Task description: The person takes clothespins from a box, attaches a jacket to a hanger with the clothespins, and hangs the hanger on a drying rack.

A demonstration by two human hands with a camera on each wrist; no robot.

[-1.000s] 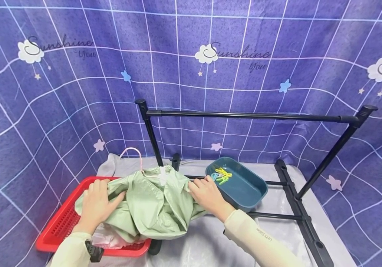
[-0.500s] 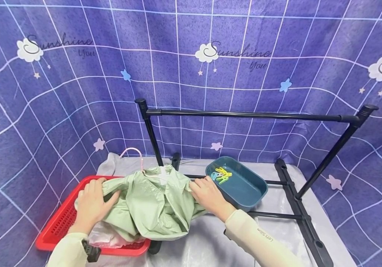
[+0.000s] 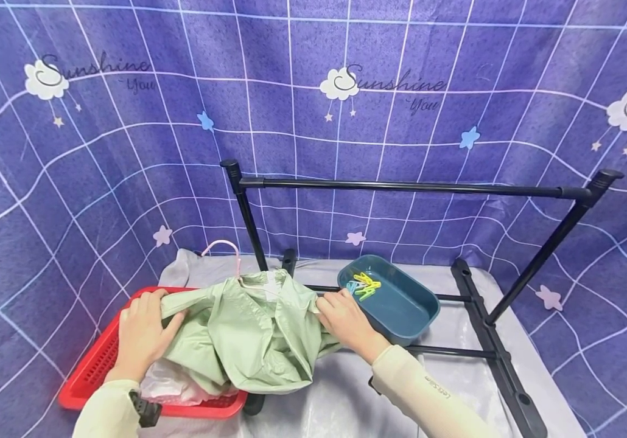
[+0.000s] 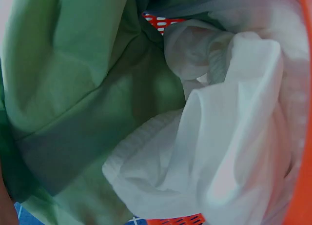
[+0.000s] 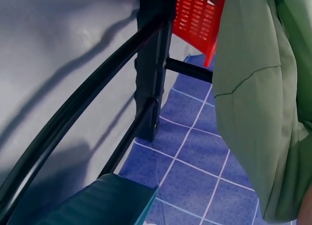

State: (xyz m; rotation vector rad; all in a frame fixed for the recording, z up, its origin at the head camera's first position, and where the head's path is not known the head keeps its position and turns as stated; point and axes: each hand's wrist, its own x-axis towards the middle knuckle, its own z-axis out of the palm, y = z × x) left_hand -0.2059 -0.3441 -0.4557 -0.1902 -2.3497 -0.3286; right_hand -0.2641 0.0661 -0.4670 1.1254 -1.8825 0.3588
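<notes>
Far left: the red basket (image 3: 198, 412) is sitting on the pale covered surface (image 3: 335, 401), with white cloth (image 3: 173, 386) lying bunched inside; the left wrist view is showing a gathered edge on it. The left hand (image 3: 140, 334) is poised over the basket, grasping the light green garment (image 3: 253, 340) near one shoulder. A black device (image 3: 146, 410) is riding on that wrist.

Centre-left: the garment is hanging between both hands, folds sagging, partly covering the basket's right side. A pink hanger (image 3: 220, 242) is poking its hook out of the neckline, the opening curving left, apart from the rack's bar.

Centre: the right hand (image 3: 346, 322) is pinching the garment's opposite shoulder, just beside the teal tub (image 3: 403, 307). The grip's underside is staying out of sight from where I am standing.

Right of centre: the tub is resting across the lower bars of the black rack (image 3: 412, 186), yellow, green and blue clips (image 3: 365, 285) lying at its left end. The rack's top bar is spanning toward the far right, the patterned purple curtain (image 3: 313, 109) hanging behind.
</notes>
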